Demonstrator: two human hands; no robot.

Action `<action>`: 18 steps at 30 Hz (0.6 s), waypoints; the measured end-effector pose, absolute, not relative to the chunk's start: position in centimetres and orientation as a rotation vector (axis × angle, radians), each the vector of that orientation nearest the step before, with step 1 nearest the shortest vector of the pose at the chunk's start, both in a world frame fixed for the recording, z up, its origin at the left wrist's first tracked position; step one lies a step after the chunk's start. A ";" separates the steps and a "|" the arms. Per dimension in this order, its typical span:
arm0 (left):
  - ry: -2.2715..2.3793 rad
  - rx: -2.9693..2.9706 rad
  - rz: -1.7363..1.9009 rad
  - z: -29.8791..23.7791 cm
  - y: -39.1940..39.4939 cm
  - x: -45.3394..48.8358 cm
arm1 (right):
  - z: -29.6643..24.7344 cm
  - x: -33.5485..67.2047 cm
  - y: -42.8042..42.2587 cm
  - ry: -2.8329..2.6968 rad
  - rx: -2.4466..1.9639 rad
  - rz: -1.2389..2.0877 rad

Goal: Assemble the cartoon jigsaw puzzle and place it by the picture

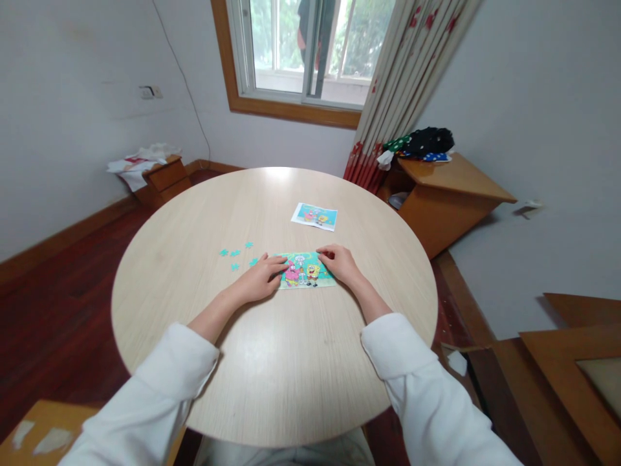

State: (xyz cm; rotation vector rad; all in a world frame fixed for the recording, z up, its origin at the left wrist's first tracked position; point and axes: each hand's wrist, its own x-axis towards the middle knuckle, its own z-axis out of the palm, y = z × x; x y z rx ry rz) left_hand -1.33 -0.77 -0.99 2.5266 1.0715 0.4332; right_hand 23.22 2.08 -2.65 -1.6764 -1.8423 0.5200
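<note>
A small cartoon jigsaw puzzle (pixel 305 272) lies on the round light-wood table (pixel 272 362), a little past its middle. My left hand (pixel 262 277) rests at the puzzle's left edge, fingers bent and pressed onto it. My right hand (pixel 339 261) rests on the puzzle's upper right corner, fingers curled down against it. Several loose teal puzzle pieces (pixel 237 254) lie scattered just left of my left hand. A printed reference picture (pixel 314 216) with the same cartoon lies farther away on the table.
A wooden cabinet (pixel 449 194) with dark clothes on top stands at the right by a curtain (pixel 402 84). A low wooden box (pixel 162 178) with papers sits by the left wall. A window (pixel 310 48) is behind. Wooden furniture (pixel 567 362) stands at the lower right.
</note>
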 end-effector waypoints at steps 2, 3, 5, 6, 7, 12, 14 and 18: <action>1.058 2.542 0.444 -1.0 -0.7 -1.3 | -2.8 23.3 2.2 -1.834 -1.663 0.521; 1.053 2.549 0.453 -1.1 -0.7 -1.4 | -2.8 23.3 2.2 -1.832 -1.657 0.521; 1.047 2.560 0.478 -1.2 -0.7 -1.4 | -2.9 23.4 2.3 -1.830 -1.646 0.521; 1.046 2.564 0.493 -1.3 -0.7 -1.4 | -2.9 23.4 2.3 -1.829 -1.641 0.523; 1.044 2.566 0.510 -1.4 -0.7 -1.4 | -2.9 23.4 2.3 -1.828 -1.638 0.528; 1.057 2.515 0.635 -1.8 -0.5 -1.6 | -3.1 23.5 2.4 -1.811 -1.632 0.535; 1.087 2.475 0.725 -1.8 -0.3 -1.8 | -3.2 23.6 2.4 -1.806 -1.626 0.531; 1.340 2.337 0.974 -1.6 0.8 -3.1 | -3.4 23.6 2.5 -1.772 -1.617 0.537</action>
